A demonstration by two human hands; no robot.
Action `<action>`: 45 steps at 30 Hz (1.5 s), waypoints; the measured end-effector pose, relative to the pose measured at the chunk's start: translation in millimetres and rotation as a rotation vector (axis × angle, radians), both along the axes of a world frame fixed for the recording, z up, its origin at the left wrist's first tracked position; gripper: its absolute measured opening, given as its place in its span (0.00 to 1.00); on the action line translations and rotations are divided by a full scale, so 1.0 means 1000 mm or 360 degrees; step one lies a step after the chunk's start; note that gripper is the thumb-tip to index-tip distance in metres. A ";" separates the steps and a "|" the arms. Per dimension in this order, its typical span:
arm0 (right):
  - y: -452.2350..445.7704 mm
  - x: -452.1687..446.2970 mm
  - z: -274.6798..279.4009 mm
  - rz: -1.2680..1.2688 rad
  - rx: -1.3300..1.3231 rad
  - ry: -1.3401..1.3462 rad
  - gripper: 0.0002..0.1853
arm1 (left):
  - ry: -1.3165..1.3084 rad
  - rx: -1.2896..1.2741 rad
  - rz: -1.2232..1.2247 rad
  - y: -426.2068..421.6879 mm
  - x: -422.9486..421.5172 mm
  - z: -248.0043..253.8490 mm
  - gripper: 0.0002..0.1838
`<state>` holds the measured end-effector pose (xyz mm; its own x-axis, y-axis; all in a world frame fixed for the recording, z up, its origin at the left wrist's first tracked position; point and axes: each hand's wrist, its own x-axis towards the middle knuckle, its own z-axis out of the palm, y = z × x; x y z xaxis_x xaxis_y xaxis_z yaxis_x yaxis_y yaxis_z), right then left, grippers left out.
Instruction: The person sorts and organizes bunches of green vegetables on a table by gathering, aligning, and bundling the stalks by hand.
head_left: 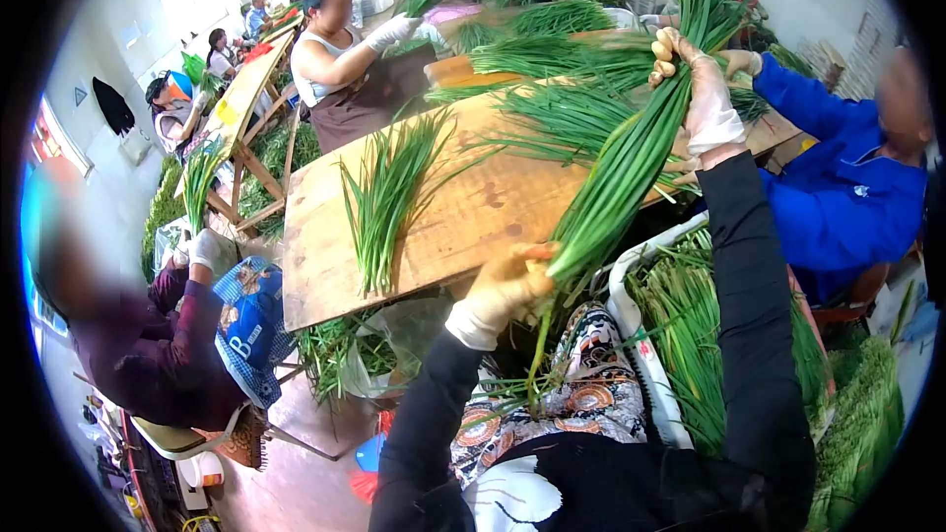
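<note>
A long bundle of garlic chives (631, 163) slants across in front of me, over the right part of the wooden table (473, 212). High up, my right hand (698, 94), in a pale thin glove, is closed round the bundle near its leafy top. My left hand (505, 294), gloved too, has its fingers closed at the lower end of the same bundle. Below that hand a yellowish strand (540, 350) dangles over my patterned lap. A smaller pile of chives (389, 207) lies on the table to the left, and more chives (572, 123) lie further back.
A white-rimmed crate (619, 300) full of chives stands right of my lap. One person in blue (828, 172) sits close on the right, another in dark purple (168, 355) on the left. Across the table, a person in an apron (340, 89) holds chives.
</note>
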<state>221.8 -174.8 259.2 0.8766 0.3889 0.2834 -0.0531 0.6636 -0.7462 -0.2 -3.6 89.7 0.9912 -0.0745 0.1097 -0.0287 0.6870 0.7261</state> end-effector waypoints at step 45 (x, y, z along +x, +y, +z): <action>0.018 -0.001 0.041 -0.0496 -0.0249 -0.0348 0.14 | 0.0058 0.1229 0.0824 0.026 -0.020 -0.073 0.27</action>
<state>220.7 -157.1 300.1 0.8849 0.1674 0.4346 0.3035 0.5007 -0.8107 -20.3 22.6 17.1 0.9231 0.3386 0.1823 -0.1650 -0.0793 0.9831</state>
